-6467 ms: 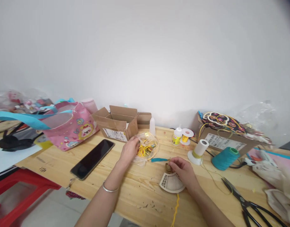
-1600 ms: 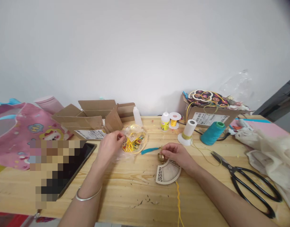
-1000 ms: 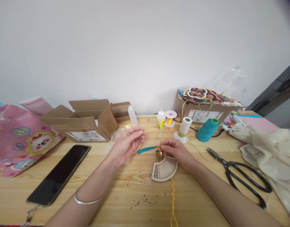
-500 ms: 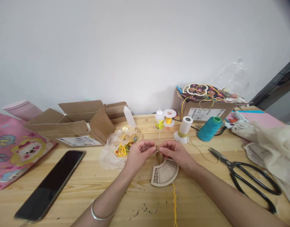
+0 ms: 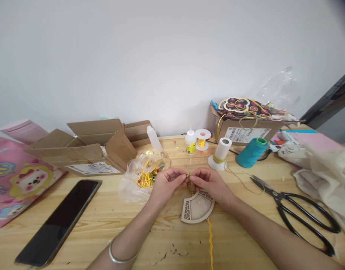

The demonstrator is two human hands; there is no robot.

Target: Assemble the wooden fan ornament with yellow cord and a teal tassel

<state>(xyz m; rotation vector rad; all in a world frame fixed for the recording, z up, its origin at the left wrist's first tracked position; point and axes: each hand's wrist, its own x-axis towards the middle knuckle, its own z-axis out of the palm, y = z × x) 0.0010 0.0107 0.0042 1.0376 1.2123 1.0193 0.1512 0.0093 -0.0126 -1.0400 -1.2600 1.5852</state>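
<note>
My left hand [image 5: 170, 182] is closed in a pinch, with a small gold-coloured bead or ring [image 5: 187, 175] at its fingertips. Close beside it, my right hand [image 5: 210, 183] also pinches, but what lies between its fingers is too small to make out. Just below the fingertips is a brownish-gold round piece [image 5: 191, 187], partly covered by the right fingers. It joins the top of a fan-shaped wooden pendant [image 5: 199, 207] with lattice sides, lying on the table. From the pendant's lower edge a twisted yellow cord [image 5: 211, 243] runs towards me.
Left of my hands lies a plastic bag with yellow cords [image 5: 146, 178]; a phone [image 5: 58, 223] is further left. Black scissors [image 5: 277, 196] lie at right. Behind stand a glue bottle [image 5: 190, 143], a white spool [image 5: 222, 152], a teal thread cone [image 5: 251, 153] and cardboard boxes [image 5: 90, 152].
The view has shifted slightly. Both hands stay together in their pinch, and the small gold-coloured piece at the left fingertips shows more clearly now. The pendant keeps its place below them.
</note>
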